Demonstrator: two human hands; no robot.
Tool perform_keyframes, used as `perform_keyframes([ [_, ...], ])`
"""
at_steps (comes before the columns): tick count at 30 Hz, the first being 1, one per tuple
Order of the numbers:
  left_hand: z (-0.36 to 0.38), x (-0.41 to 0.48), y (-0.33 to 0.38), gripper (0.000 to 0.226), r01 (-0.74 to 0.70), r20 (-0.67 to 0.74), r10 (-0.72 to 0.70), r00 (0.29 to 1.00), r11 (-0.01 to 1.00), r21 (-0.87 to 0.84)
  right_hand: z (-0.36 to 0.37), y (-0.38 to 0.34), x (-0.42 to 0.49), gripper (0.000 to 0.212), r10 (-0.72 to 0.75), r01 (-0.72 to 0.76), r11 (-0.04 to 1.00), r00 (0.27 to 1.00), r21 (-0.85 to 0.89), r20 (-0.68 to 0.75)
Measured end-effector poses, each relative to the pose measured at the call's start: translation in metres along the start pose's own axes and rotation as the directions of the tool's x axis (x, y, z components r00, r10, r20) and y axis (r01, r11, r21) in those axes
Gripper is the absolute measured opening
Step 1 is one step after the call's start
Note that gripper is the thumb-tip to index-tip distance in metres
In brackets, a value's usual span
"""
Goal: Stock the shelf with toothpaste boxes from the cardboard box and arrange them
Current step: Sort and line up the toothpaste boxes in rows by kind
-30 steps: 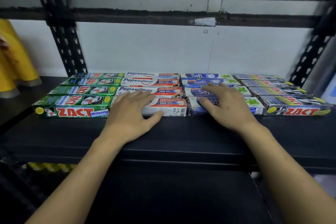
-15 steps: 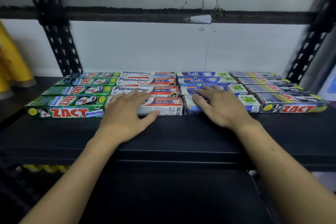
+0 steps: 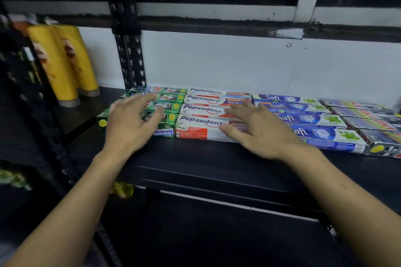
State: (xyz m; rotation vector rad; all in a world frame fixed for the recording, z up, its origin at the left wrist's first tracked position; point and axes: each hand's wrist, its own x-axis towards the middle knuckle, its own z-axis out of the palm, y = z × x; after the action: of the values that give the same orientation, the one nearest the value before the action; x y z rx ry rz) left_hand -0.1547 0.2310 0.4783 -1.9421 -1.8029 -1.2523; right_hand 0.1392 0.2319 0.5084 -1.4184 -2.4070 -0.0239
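Head view: Pepsodent boxes (image 3: 204, 110) lie between Whitening boxes (image 3: 171, 107) and Safi boxes (image 3: 303, 118).

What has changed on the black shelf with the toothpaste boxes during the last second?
Both hands moved one column to the left. The left hand went from the white-and-red Pepsodent cardboard boxes to the green Zact cardboard boxes. The right hand went from the blue Safi cardboard boxes to the Pepsodent ones. Nothing was gripped; the fingers stay spread. All four columns, including the silver Zact boxes, lie as before.
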Motion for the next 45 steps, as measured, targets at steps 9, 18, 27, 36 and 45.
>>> perform_keyframes([
  [9, -0.012, 0.004, -0.050, 0.065, 0.009, 0.151, -0.034, 0.988, 0.986, 0.167, 0.023, -0.068, 0.042, 0.062, -0.114, 0.114, 0.993, 0.993, -0.013, 0.020],
  [18, -0.001, 0.008, -0.059, 0.052, 0.057, 0.248, -0.114, 0.962, 0.972, 0.229, 0.051, -0.095, 0.056, 0.042, -0.193, 0.190, 0.978, 0.981, -0.092, -0.024],
  [27, -0.002, 0.008, -0.058, 0.052, 0.064, 0.266, -0.126, 0.956, 0.971, 0.231, 0.068, -0.090, 0.058, 0.034, -0.204, 0.205, 0.979, 0.965, -0.014, -0.163],
  [36, -0.003, 0.007, -0.057, 0.047, 0.098, 0.258, -0.149, 0.955, 0.975, 0.201, 0.041, -0.087, 0.062, 0.056, -0.083, 0.087, 0.991, 0.996, 0.106, -0.041],
  [45, -0.002, 0.008, -0.057, 0.048, 0.101, 0.265, -0.155, 0.952, 0.973, 0.205, 0.036, -0.070, 0.086, 0.088, -0.037, 0.031, 0.999, 0.980, 0.033, 0.195],
])
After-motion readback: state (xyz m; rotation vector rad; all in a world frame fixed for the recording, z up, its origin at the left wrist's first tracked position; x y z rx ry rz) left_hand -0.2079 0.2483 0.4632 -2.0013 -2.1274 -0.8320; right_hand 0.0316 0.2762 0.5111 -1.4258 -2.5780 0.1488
